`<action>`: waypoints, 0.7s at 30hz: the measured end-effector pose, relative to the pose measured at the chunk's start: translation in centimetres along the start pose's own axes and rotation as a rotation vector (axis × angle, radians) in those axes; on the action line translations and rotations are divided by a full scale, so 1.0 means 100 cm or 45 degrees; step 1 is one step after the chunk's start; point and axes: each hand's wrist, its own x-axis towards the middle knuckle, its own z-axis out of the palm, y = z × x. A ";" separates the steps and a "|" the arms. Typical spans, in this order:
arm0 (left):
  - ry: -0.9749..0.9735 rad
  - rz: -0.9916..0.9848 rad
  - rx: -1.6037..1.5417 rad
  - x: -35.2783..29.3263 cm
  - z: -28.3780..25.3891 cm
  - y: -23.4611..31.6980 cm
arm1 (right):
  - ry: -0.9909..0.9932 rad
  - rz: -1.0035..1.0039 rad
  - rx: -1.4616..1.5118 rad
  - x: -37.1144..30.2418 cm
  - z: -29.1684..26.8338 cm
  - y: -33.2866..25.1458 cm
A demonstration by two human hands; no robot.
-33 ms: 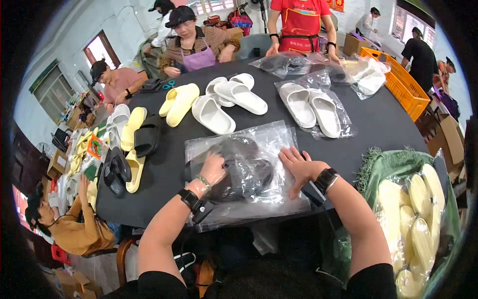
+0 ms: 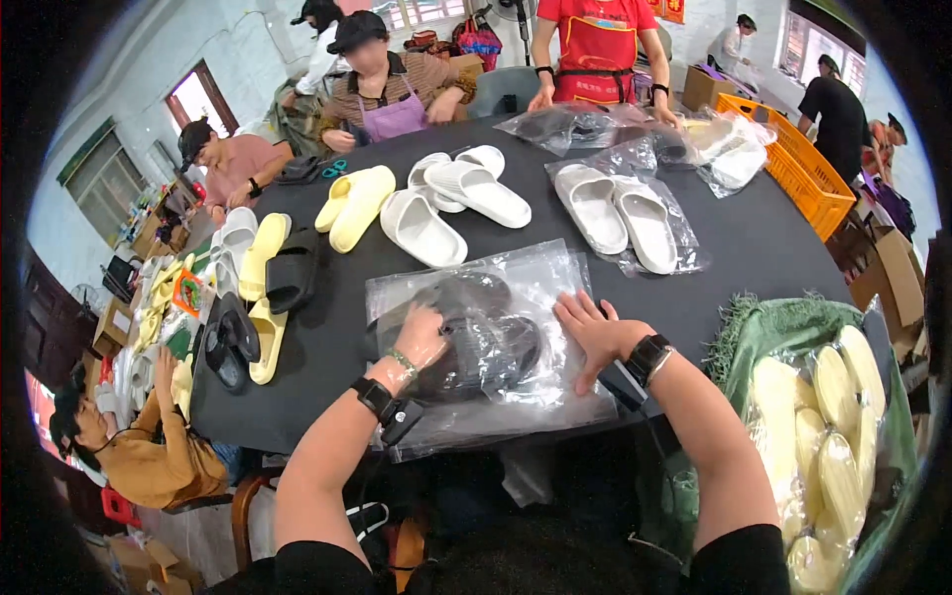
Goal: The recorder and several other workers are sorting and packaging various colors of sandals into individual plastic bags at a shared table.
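Observation:
A pair of black slippers (image 2: 501, 352) lies in a clear plastic bag (image 2: 562, 263) on the dark table right in front of me. My left hand (image 2: 420, 335) is at the bag's left part, with plastic seemingly over it; its curled fingers grip a black slipper, though the fingertips are hidden. My right hand (image 2: 598, 335) presses down on the bag's right side, fingers spread and holding nothing. Just beyond the bag sit white slippers (image 2: 424, 230) and a yellow pair (image 2: 357, 206).
Bagged white slippers (image 2: 645, 223) lie at the far right. Loose black and yellow slippers (image 2: 269, 342) are on the left. A green sack (image 2: 739, 342) of bagged yellow slippers stands at my right. An orange crate (image 2: 793, 174) is at the back right. Several people work around the table.

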 end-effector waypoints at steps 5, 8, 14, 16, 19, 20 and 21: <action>-0.080 -0.258 0.105 -0.042 -0.027 -0.030 | -0.003 0.019 -0.031 0.000 0.002 0.005; 0.069 -0.605 0.161 -0.115 -0.044 -0.079 | 0.006 -0.015 -0.038 0.003 -0.003 -0.005; 0.314 -0.939 0.497 -0.164 -0.125 -0.083 | 0.006 -0.036 -0.001 0.004 -0.004 -0.003; 0.461 -0.893 0.637 -0.162 -0.153 -0.072 | 0.007 -0.045 -0.001 0.003 -0.006 -0.005; 0.560 -0.717 0.687 -0.110 -0.176 -0.020 | 0.013 -0.004 0.014 -0.006 -0.003 0.003; 0.565 -0.668 0.691 -0.097 -0.180 -0.004 | 0.006 0.000 0.019 -0.008 -0.005 0.001; 0.571 -0.610 0.686 -0.083 -0.180 0.012 | 0.013 -0.012 0.011 -0.007 -0.004 -0.002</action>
